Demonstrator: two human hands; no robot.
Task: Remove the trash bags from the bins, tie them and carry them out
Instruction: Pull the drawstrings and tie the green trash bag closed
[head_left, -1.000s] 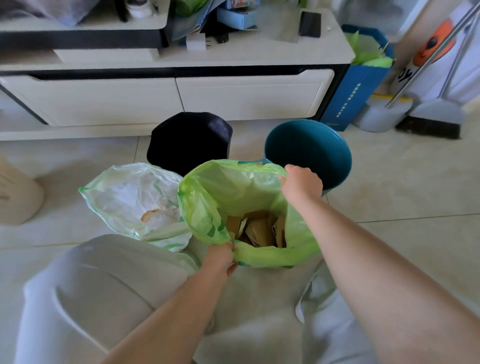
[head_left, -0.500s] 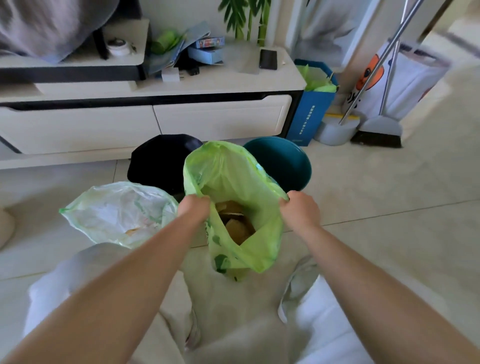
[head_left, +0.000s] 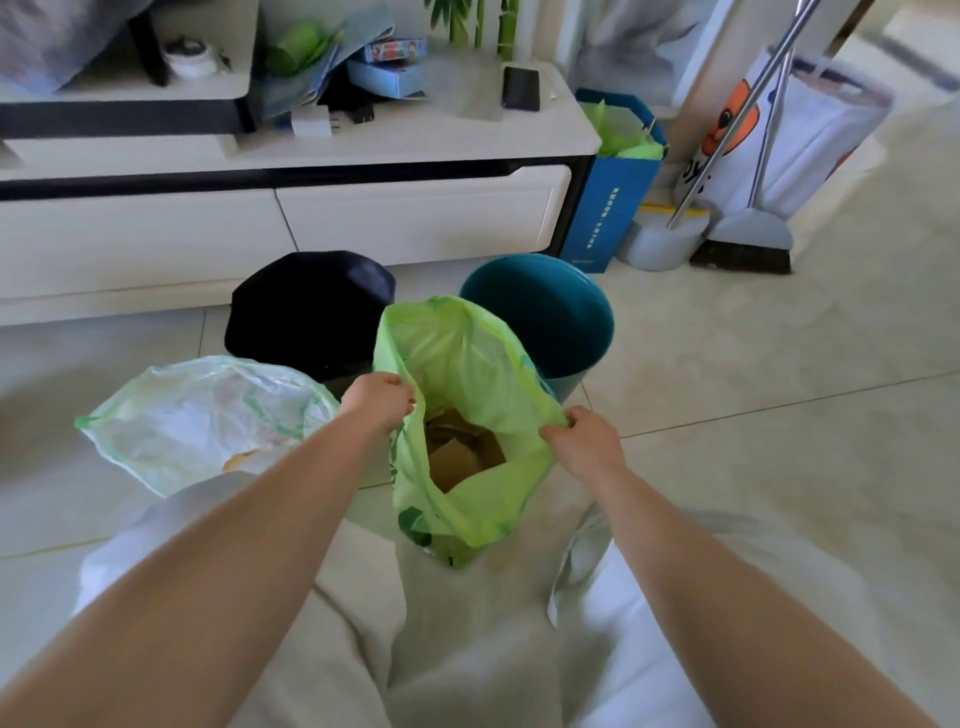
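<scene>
A bright green trash bag stands open on the floor between my knees, brown cardboard scraps visible inside. My left hand grips its left rim and my right hand pinches its right rim, holding the mouth apart. To the left lies a paler, whitish-green trash bag, open and slumped on the floor, untouched by either hand. Behind the bags stand a black bin and a teal bin, both without liners.
A low white cabinet with drawers runs along the back, cluttered on top. A blue box with green bags, a dustpan and a broom stand at the right. Pale tiled floor extends to the right.
My left hand moved from the bag's near rim to its left rim, and my right hand shifted to the right rim. The view has tilted upward.
</scene>
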